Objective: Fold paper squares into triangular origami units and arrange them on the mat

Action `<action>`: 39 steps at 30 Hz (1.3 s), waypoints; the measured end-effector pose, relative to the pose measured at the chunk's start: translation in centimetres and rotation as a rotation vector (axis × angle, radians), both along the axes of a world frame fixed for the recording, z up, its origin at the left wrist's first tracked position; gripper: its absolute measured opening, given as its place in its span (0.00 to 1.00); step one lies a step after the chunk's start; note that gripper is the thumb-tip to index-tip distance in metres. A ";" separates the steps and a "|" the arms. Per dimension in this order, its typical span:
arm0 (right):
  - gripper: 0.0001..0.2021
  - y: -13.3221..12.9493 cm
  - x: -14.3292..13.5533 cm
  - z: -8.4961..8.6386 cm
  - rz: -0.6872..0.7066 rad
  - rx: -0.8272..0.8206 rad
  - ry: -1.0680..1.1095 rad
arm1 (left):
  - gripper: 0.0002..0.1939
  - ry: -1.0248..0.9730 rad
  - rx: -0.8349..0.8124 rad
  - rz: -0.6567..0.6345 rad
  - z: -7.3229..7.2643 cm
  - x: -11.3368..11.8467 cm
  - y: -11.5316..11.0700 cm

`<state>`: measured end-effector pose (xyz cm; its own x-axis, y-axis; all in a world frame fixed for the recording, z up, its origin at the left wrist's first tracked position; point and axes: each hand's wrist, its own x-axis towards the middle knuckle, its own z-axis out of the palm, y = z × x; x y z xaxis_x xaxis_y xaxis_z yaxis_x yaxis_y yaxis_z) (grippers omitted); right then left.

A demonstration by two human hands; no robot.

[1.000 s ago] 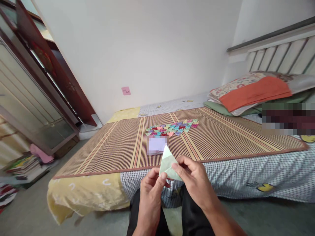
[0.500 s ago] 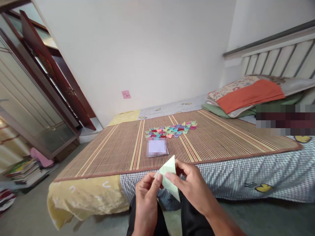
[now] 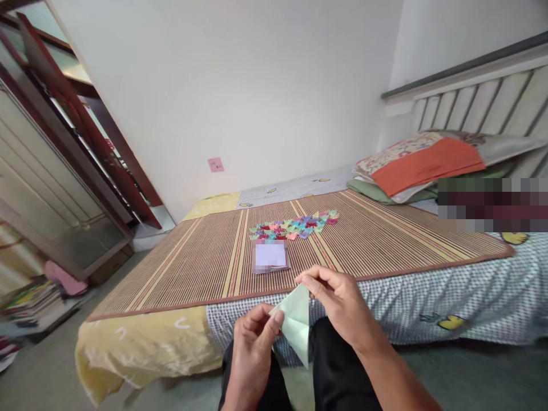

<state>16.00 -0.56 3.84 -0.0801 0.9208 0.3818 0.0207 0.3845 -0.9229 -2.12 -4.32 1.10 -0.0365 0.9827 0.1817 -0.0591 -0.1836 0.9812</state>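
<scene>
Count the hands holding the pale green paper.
2: the left hand pinches the pale green paper at its left corner, the right hand at its top corner.

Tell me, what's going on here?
Someone's two bare hands are holding a folded pale green paper at the near edge of a bed. The left hand pinches the paper at its side, the right hand at its top corner. On the mat lie a small stack and many colourful folded pieces.
</scene>
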 end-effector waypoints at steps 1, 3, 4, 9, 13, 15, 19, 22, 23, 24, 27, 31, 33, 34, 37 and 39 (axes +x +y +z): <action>0.16 0.2 0.1 -0.1 -0.012 0.003 -0.001 | 0.20 -0.010 -0.003 -0.009 0.0 0.0 0.0; 0.16 0.6 0.3 -0.3 -0.033 0.013 0.014 | 0.20 -0.053 -0.017 -0.017 -0.1 0.0 0.1; 0.16 0.8 0.4 -0.4 -0.046 0.021 0.036 | 0.20 -0.089 -0.030 -0.015 -0.2 0.1 0.2; 0.20 1.4 0.6 -1.0 -0.055 0.028 0.143 | 0.20 -0.362 -0.142 -0.008 -0.5 0.6 0.5; 0.21 0.8 0.3 -1.0 0.118 -0.044 0.074 | 0.15 -0.530 -0.200 -0.075 -0.5 0.7 0.8; 0.21 0.2 0.1 -0.9 0.199 -0.057 0.036 | 0.13 -0.592 -0.221 -0.106 -0.5 0.6 0.8; 0.17 -0.7 -0.3 -0.8 0.303 -0.090 0.019 | 0.13 -0.677 -0.263 -0.145 -0.6 0.7 1.0; 0.13 -1.1 -0.7 -0.9 0.352 -0.110 0.037 | 0.13 -0.723 -0.285 -0.159 -0.5 1.1 1.1; 0.12 -1.2 -0.8 -1.0 0.359 -0.111 0.036 | 0.14 -0.735 -0.290 -0.164 -0.5 1.2 1.1; 0.10 -1.2 -0.9 -0.9 0.363 -0.113 0.033 | 0.14 -0.744 -0.293 -0.171 -0.4 1.3 1.2; 0.07 -1.4 -1.0 -0.7 0.368 -0.115 0.026 | 0.15 -0.742 -0.297 -0.188 -0.5 1.4 1.2; 0.06 -1.6 -1.2 -0.1 0.284 -0.096 -0.007 | 0.12 -0.674 -0.252 -0.157 -0.8 1.4 1.1; 0.06 -1.6 -1.3 0.0 0.222 -0.075 -0.031 | 0.12 -0.608 -0.201 -0.123 -0.8 1.5 0.9; 0.04 -1.6 -1.3 0.0 0.198 -0.065 -0.037 | 0.14 -0.569 -0.175 -0.109 -0.8 1.6 0.8; 0.06 -1.3 -1.7 -0.3 0.161 -0.049 -0.030 | 0.16 -0.475 -0.128 -0.070 -0.7 1.9 0.6; 0.08 -1.1 -2.1 -0.8 0.143 -0.047 -0.005 | 0.17 -0.459 -0.129 -0.044 -0.7 2.2 0.5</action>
<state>13.93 -1.70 3.00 -0.2132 0.9166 0.3382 -0.0268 0.3406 -0.9398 0.09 -3.84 0.43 -0.0428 0.9985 0.0331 -0.4962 -0.0500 0.8668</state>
